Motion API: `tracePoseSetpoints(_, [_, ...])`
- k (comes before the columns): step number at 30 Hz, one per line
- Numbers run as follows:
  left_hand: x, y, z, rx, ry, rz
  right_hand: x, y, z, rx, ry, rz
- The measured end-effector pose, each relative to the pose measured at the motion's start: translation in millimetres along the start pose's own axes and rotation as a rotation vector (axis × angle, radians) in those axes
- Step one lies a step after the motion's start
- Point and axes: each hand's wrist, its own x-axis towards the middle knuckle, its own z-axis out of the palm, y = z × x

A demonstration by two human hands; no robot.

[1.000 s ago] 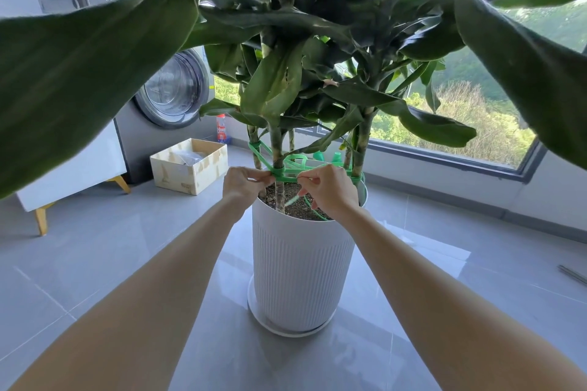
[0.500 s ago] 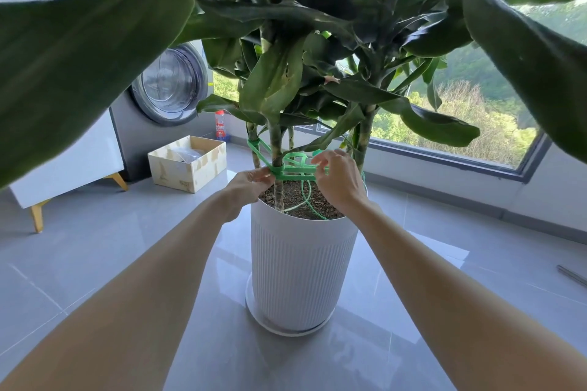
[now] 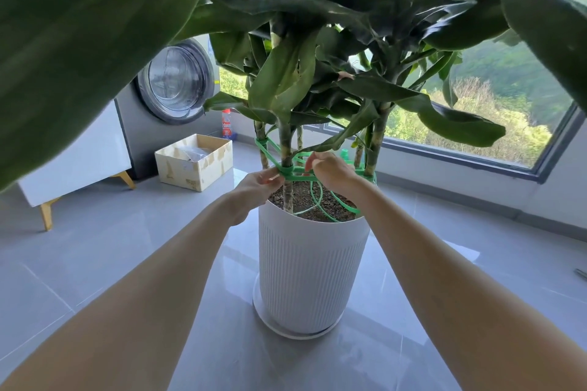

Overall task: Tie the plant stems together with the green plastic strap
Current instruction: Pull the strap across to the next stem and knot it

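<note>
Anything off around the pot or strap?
Minor only. The green plastic strap sits askew: higher on the left rear stem than on the front stem, where the left hand and right hand pinch it. Its slack tail lies coiled on the soil inside the white pot. No spill seen.

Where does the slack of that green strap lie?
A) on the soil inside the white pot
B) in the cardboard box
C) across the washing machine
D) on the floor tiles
A: the loose length of the green strap curls over the soil in the white pot, while the left hand and right hand pinch it by the front stem.
</note>
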Motion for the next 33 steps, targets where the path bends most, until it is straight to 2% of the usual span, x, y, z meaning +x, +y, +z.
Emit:
tracePoseSetpoints(5, [1.5,-0.6,-1.3,0.008,0.001,0.001,13.6,-5.8,6.4,0.061,-0.048,0.110])
tracePoseSetpoints(11, [0.3,-0.8,-2.1,0.004,-0.012,0.012,19.1,-5.1,3.5,0.065,-0.068,0.113])
tracePoseSetpoints(15, [-0.7,-0.5,-1.5,0.002,0.002,0.019,14.4,-3.4,-7.7,-0.023,-0.115,-0.002])
tracePoseSetpoints(19, [-2.7,0.6,-0.3,0.005,0.014,0.025,13.0,-0.6,-14.2,-0.091,-0.076,-0.122])
tracePoseSetpoints(24, [-4.8,2.0,1.2,0.007,0.027,0.026,9.4,2.9,-15.9,-0.060,-0.085,-0.132])
tracePoseSetpoints(28, [-5.6,2.0,1.5,0.007,0.031,0.027,15.9,6.8,-12.6,0.039,-0.009,-0.053])
tracePoseSetpoints(33, [-5.0,1.3,0.3,-0.004,0.015,0.009,13.4,4.9,-7.1,-0.040,0.058,-0.279])
